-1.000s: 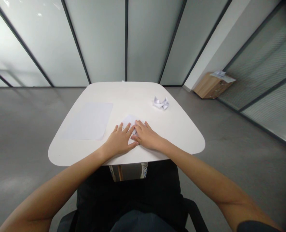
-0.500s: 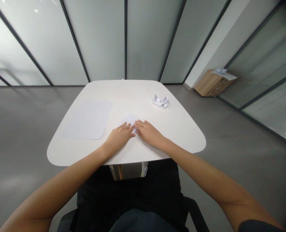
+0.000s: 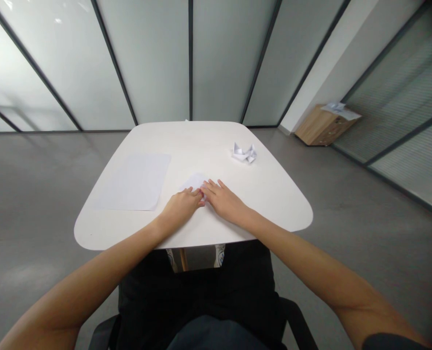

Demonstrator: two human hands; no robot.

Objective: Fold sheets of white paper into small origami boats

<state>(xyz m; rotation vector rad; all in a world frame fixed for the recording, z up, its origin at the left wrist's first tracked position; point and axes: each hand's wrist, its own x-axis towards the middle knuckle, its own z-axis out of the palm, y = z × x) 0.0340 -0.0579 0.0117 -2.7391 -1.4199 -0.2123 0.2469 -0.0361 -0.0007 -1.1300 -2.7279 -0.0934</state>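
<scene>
On your side of the white table [image 3: 201, 138], folded paper [image 3: 196, 180] sits partly under your hands; left hand [image 3: 181, 205] curled, can't tell if pinching; right hand [image 3: 223, 200] flat, unclenched; likely light, crease-prone; hold edges.

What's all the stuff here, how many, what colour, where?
Table: one, white, middle.
Flat sheet: one, white, left on table.
Folded paper: one, white, far right on table.
Paper piece: one, white, near middle, partly hidden.
Cabinet: one, brown, right, on floor.
Papers: count unclear, white, atop cabinet.
Frosted panels: several, greyish, behind and right.
Pillar: one, white, right.
Floor: one, grey, around table.
Chair: one, black, bottom.
Shoes: two, whitish, under table.
Trousers: one pair, black, bottom.
Forearms: two, bare, foreground.
Left grip, right grip: one each, bare, on paper piece.
</scene>
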